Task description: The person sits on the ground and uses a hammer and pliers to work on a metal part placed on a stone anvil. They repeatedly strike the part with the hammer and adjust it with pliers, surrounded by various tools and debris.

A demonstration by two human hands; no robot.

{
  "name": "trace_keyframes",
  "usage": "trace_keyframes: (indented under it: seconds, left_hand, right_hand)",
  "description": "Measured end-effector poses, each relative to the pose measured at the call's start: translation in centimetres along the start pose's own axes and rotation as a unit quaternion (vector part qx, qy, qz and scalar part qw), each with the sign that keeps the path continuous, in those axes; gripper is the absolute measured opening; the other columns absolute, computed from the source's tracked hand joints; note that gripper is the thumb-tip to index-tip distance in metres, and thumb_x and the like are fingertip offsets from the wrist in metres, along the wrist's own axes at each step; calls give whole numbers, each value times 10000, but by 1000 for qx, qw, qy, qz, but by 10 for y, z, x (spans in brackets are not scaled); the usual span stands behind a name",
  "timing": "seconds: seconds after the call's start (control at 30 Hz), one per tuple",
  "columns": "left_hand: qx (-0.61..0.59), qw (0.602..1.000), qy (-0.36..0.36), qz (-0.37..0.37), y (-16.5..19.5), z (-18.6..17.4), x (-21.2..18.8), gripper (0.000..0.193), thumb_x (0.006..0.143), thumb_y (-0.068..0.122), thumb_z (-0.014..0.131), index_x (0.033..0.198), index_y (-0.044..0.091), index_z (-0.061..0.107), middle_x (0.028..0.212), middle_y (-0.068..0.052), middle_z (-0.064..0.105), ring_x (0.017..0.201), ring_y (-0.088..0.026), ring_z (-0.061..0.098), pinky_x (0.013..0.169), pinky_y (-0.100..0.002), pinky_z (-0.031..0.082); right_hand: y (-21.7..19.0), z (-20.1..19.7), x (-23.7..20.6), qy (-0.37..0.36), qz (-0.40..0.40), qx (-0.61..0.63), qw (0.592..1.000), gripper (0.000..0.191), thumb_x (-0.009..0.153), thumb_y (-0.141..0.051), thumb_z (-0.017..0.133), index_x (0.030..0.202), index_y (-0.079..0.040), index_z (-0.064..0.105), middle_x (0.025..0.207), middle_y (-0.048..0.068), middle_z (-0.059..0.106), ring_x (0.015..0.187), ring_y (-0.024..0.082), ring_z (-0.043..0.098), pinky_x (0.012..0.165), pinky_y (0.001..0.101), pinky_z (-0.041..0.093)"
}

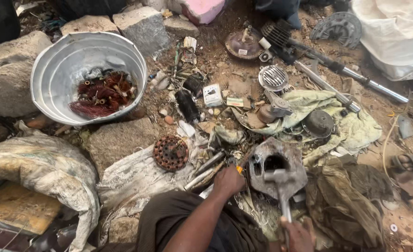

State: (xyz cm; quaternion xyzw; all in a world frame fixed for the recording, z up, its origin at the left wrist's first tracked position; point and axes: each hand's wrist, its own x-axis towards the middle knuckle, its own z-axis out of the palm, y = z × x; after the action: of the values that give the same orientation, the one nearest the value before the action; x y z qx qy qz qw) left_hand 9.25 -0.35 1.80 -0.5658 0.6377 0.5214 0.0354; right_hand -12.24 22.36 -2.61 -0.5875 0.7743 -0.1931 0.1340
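Note:
My right hand (297,234) grips the handle of a metal hammer (282,181), whose head hovers over a grey cast metal housing (276,161) lying on the ground. My left hand (228,181) is closed around a tool with an orange handle, pressed against the left edge of that housing; the tool's tip is hidden. A round rusty motor stator (171,152) lies left of my left hand on a dirty white sack (131,179).
A dented metal basin (66,60) at upper left holds reddish copper wire coils (101,95). Stones surround it. Scrap parts, a round grille (273,77), a dark dome (318,123), metal rods (351,74) and greenish cloth (355,126) litter the dirt. A sandalled foot (409,163) sits right.

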Motion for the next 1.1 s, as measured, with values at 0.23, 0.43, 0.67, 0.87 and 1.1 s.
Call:
trace_keyframes:
  seconds: [0.23,0.43,0.67,0.87,1.1]
  left_hand:
    - [-7,1000,3,-3,9,-9,-12,703,843,122,570,1513,15,389,1193,-243,668,1131,-393,653,1038,-505,483]
    - [-22,1000,9,-12,11,-14,-16,549,868,187,573,1378,-11,528,1186,-272,695,1128,-418,668,1035,-490,495]
    - [-17,998,54,0,2,-5,-10,479,816,265,664,1209,-8,648,1206,-258,684,1167,-415,647,1009,-483,506]
    - [-49,998,42,-16,-6,3,1,480,831,282,657,1211,-12,647,1220,-253,676,1166,-421,639,1000,-491,504]
    - [-11,998,51,36,-12,15,27,429,838,273,638,1155,-14,679,1114,-287,714,1069,-448,679,960,-522,517]
  right_hand:
    - [-75,-70,32,356,16,214,910,311,859,-364,643,1083,-148,653,821,164,723,760,347,664,623,425,551]
    - [-91,-29,59,-37,192,-23,980,496,922,-521,564,1195,-111,620,846,237,728,792,453,686,661,517,564]
    - [-99,-78,43,57,221,-35,973,476,924,-493,664,1067,-40,634,754,260,699,746,458,699,640,537,530]
    - [-59,-85,12,127,170,140,967,312,922,-316,704,996,-33,596,616,122,616,520,264,607,486,448,476]
    - [-2,-5,-1,16,339,124,932,329,911,-313,776,1086,-55,672,801,99,659,720,167,602,618,351,494]
